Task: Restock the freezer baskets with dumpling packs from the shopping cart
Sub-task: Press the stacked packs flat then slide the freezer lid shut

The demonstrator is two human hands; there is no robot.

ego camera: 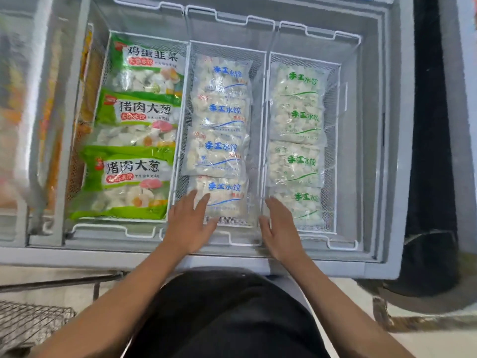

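Now we are resting our left hand [188, 228], fingers spread, on the blue-print dumpling pack [224, 200]; our right hand [280, 231], fingers together, is hovering at three o'clock.

Green packs [134, 120]; clear packs, blue print [222, 125]; clear packs, green print [299, 120]; white baskets [265, 104].

Green pack [148, 64] reads 鸡蛋韭菜, green packs [140, 117] 猪肉大葱, clear packs [223, 76] 手工水饺

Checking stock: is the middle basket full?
Full across its top: four blue-print packs cover the middle basket end to end.
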